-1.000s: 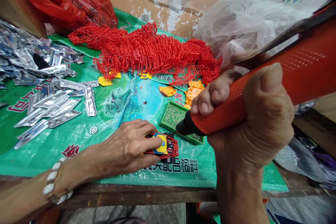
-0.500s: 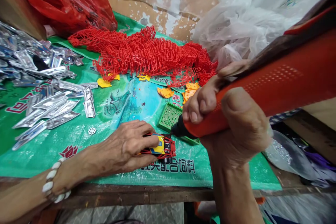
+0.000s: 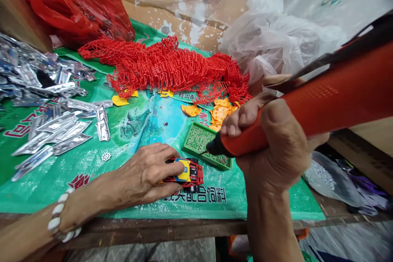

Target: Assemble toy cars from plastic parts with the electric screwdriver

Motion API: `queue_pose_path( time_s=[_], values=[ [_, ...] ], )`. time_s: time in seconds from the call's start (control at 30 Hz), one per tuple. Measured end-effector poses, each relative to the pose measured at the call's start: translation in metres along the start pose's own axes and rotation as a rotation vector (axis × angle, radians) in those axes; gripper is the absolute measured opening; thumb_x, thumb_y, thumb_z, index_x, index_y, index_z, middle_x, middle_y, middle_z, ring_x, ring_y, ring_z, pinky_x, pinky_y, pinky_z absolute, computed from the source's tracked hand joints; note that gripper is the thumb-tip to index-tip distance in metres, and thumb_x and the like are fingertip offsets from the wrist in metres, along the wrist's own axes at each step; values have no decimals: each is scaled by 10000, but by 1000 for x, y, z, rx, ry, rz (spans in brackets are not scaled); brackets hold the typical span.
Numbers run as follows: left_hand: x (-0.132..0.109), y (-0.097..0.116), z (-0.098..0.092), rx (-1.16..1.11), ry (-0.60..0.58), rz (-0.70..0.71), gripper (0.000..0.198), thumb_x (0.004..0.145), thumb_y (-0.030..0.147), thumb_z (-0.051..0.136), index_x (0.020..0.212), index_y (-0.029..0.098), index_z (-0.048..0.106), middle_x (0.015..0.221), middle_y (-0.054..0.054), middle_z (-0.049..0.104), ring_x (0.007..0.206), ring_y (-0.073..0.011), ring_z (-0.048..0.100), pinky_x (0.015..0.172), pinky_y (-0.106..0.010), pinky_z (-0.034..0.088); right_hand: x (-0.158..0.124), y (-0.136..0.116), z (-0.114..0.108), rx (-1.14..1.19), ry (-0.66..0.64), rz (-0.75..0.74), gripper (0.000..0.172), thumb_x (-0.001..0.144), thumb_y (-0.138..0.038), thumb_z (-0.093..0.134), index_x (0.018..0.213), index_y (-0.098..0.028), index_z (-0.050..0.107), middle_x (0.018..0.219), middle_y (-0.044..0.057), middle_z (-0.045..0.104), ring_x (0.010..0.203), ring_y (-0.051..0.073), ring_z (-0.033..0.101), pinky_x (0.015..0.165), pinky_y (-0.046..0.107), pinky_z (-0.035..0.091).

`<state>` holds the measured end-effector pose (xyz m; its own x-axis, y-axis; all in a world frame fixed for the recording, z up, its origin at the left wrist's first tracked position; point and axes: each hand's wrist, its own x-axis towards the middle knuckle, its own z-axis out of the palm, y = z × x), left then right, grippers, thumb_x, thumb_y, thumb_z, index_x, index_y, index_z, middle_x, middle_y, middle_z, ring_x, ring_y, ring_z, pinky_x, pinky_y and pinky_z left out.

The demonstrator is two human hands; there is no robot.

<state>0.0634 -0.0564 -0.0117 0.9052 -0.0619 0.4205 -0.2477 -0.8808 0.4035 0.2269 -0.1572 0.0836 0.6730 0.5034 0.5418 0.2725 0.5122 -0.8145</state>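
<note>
My left hand (image 3: 153,168) is closed around a small toy car (image 3: 187,171) with a yellow top, a red frame and dark wheels, pressing it on the green sheet. My fingers cover its left end. In my right hand (image 3: 273,143) is an orange-red electric screwdriver (image 3: 319,98), its black nose pointing down and left. The thin bit hangs over a green perforated tray (image 3: 195,137), just beyond the car. Small dark screws (image 3: 222,159) lie in the tray's right end. Whether the bit touches anything there, I cannot tell.
Red plastic frames (image 3: 172,67) are heaped across the back. Silvery parts (image 3: 58,127) cover the left, below a red bag (image 3: 82,8). Orange pieces (image 3: 221,112) lie behind the tray. A clear bag of tiny bits (image 3: 321,176) rests at the right near the wooden table edge (image 3: 147,229).
The screwdriver has moved from the car's upper right side slightly right, so its bit is now over the tray. My left hand still holds the car in place.
</note>
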Motion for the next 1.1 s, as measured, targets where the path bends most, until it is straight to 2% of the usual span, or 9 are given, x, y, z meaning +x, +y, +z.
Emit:
queue_pose_path(
  time_s=[0.1, 0.17, 0.37, 0.43, 0.53, 0.7, 0.87, 0.97, 1.1],
  values=[
    [-1, 1, 0, -1, 4, -3, 119, 989, 284, 598, 945, 177, 625, 943, -80, 638, 834, -216, 593, 710, -317, 463, 4, 10, -5, 31, 73, -26, 200, 697, -335, 841, 679, -253, 659, 556, -64, 568, 398, 123, 525, 368, 279, 438],
    [-1, 0, 0, 2, 20, -1, 100, 981, 280, 609, 965, 182, 620, 952, -81, 639, 853, -217, 597, 730, -317, 474, 5, 19, -8, -35, 95, -33, 144, 722, -310, 832, 768, -264, 703, 551, -66, 582, 407, 137, 537, 381, 290, 445],
    [-1, 0, 5, 10, 60, 4, 89, 986, 275, 581, 995, 191, 608, 1001, -94, 654, 876, -225, 611, 736, -330, 475, 4, 33, -10, -33, 94, -60, 185, 751, -303, 818, 893, -257, 708, 547, -77, 605, 399, 140, 536, 388, 288, 441],
    [-2, 1, 7, 11, 81, 3, 108, 1000, 283, 550, 994, 190, 605, 1010, -97, 658, 856, -228, 608, 701, -335, 458, 4, 33, -10, -58, 87, -57, 139, 771, -320, 801, 774, -239, 688, 538, -74, 602, 374, 125, 518, 361, 270, 419],
    [-2, 0, 9, 15, 105, 9, 144, 1015, 297, 511, 977, 191, 601, 1008, -97, 664, 833, -231, 601, 680, -348, 443, 4, 33, -10, -104, 78, -50, 310, 769, -339, 805, 574, -217, 598, 507, -66, 582, 343, 108, 488, 338, 255, 396],
    [-2, -1, 8, 30, 86, 8, 118, 994, 291, 547, 976, 192, 610, 1016, -104, 662, 838, -232, 606, 691, -346, 457, 3, 38, -13, -65, 58, -42, 210, 771, -306, 797, 642, -214, 659, 524, -55, 599, 352, 116, 500, 335, 265, 409],
    [-1, 1, 5, 30, 75, 1, 87, 966, 281, 602, 989, 199, 618, 992, -91, 654, 858, -218, 619, 722, -317, 488, 4, 37, -13, -130, 65, 1, 326, 770, -336, 794, 530, -221, 605, 495, -53, 570, 355, 108, 488, 326, 259, 409],
    [-1, 1, 6, 26, 78, -3, 92, 964, 289, 610, 980, 199, 618, 977, -86, 652, 855, -214, 616, 729, -311, 495, 5, 37, -15, -154, 59, 5, 317, 774, -362, 781, 540, -225, 618, 487, -54, 572, 353, 117, 496, 325, 265, 430],
    [1, 1, 5, 22, 81, -3, 94, 971, 292, 597, 965, 200, 618, 968, -83, 653, 855, -212, 619, 727, -311, 496, 6, 39, -15, -101, 36, -10, 286, 787, -300, 767, 543, -233, 632, 488, -51, 581, 344, 123, 495, 316, 270, 404]
  ],
)
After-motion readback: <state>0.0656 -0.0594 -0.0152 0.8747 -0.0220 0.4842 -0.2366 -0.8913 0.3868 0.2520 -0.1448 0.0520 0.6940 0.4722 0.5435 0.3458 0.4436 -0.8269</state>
